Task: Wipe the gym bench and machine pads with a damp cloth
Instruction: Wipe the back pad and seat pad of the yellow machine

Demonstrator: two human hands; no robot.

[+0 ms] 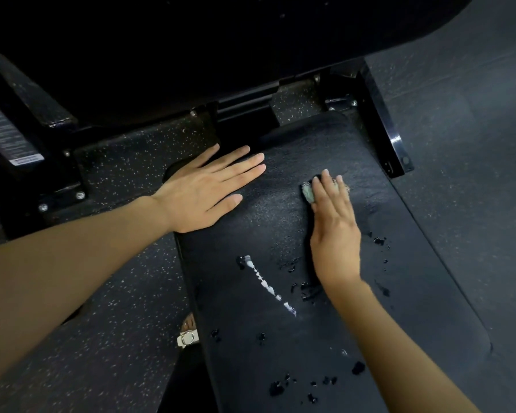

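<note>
Head view. A warning label (pixel 1 126) is stuck to the black machine frame (pixel 27 93) at your far left; it carries a red band over rows of white print, too small and blurred to read.

The bench pad (pixel 274 210) runs from the lower edge up the centre, long and round-cornered, in black grained vinyl. Its left edge borders speckled rubber floor (pixel 116 353); its right edge borders a plainer dark mat (pixel 474 144), where there is open room. Its far end stops near a glossy black steel foot (pixel 385 129) and a second large dark pad (pixel 191 40) that overhangs the top.

Your left hand (pixel 203 189) lies flat on the pad's far left corner, fingers straight and spread, holding nothing. Your right hand (pixel 335 231) lies palm down near the pad's centre line, its straight fingers pressing the cloth (pixel 308 194), a small crumpled pale-green wad that shows beside and beyond the fingertips.

Water droplets (pixel 379 241) bead on the vinyl nearer to you and to the right of your right hand. A thin white streak (pixel 268 286) runs diagonally just left of your right wrist. A sandalled foot with a pale buckle (pixel 187 337) shows at the pad's left edge.
</note>
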